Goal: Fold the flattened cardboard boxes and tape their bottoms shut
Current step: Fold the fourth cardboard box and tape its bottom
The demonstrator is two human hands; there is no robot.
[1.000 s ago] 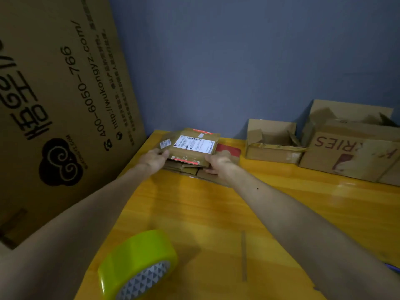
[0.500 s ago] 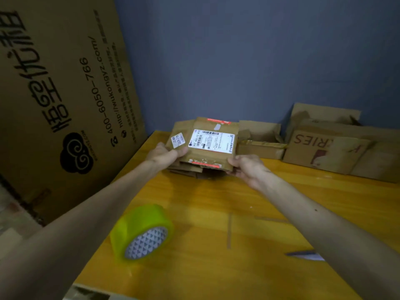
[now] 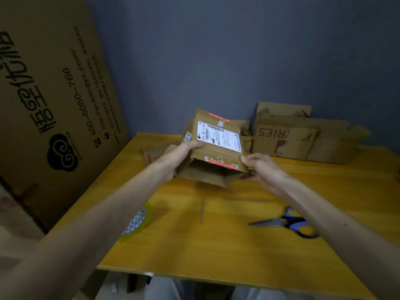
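While it is held above the yellow counter (image 3: 216,245), the partly opened cardboard box (image 3: 213,153) with its shipping label is grasped from both sides: the left hand (image 3: 184,153) has its fingers curled round the left edge, and the right hand (image 3: 263,168) has its fingers pinching the near right corner. A green tape roll (image 3: 138,221) and scissors (image 3: 287,223) lie on the counter, well apart.

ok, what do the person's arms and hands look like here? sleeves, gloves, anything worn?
Nothing is worn that shows. The left hand and right hand are bare: no gloves, rings or watch visible. Both arms are bare to the frame edge, with no sleeves in view. The only marking is one small spot on the right forearm.
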